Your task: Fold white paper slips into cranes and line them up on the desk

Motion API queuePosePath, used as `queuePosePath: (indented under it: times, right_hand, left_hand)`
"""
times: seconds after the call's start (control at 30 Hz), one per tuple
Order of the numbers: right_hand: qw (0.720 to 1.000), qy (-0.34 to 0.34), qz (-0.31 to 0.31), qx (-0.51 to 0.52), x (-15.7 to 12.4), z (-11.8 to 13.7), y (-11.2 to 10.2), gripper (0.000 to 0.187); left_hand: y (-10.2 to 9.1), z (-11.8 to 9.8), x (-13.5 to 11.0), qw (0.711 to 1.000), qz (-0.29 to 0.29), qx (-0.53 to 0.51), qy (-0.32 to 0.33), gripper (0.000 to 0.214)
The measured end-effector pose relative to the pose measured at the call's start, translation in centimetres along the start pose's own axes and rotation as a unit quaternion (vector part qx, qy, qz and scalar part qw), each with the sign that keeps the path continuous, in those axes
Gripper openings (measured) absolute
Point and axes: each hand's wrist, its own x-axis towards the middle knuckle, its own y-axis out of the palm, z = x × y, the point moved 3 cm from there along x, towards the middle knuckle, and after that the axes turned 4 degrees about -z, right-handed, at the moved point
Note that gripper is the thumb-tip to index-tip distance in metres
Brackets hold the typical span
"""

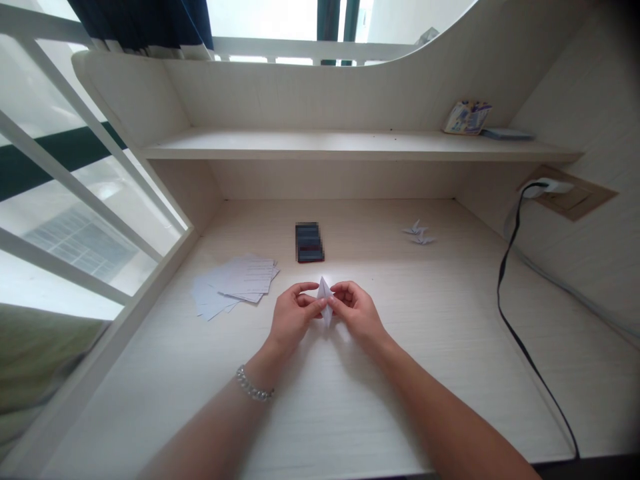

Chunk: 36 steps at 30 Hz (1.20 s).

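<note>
Both my hands meet over the middle of the pale wooden desk. Between them stands a small folded white paper piece, narrow and pointed at top and bottom. My left hand pinches its left side with thumb and fingers curled. My right hand pinches its right side the same way. A chain bracelet circles my left wrist.
A loose stack of white lined sheets lies left of my hands. A dark phone rests just beyond them. Two small folded paper figures sit at the back right. A black cable runs from a wall socket down the right side. A shelf above holds a small packet.
</note>
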Motion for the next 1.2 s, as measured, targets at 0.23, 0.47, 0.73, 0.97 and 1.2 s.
queuePosePath:
  times: [0.23,0.47,0.73,0.97,1.2]
  right_hand:
    - [1.0,0.005,0.013,-0.015,0.0,0.2,0.0,0.03]
    - [0.994,0.067,0.074,-0.035,-0.5,-0.4,0.7,0.028]
    - [0.984,0.088,0.125,-0.087,-0.6,-0.1,0.9,0.02]
    - [0.98,0.093,0.127,-0.119,-0.9,0.5,1.0,0.029]
    - [0.964,0.052,0.127,-0.226,-0.9,0.8,0.6,0.032]
  left_hand:
    - [0.3,0.1,0.0,0.999,0.033,0.036,-0.014,0.032]
    - [-0.2,0.0,0.2,1.0,0.009,0.0,0.019,0.023]
    - [-0.5,-0.1,0.5,0.998,-0.035,-0.027,0.045,0.025]
    - [-0.7,-0.4,0.6,0.995,-0.074,-0.071,0.018,0.029]
    - [-1.0,-0.5,0.6,0.991,-0.092,-0.094,0.001,0.03]
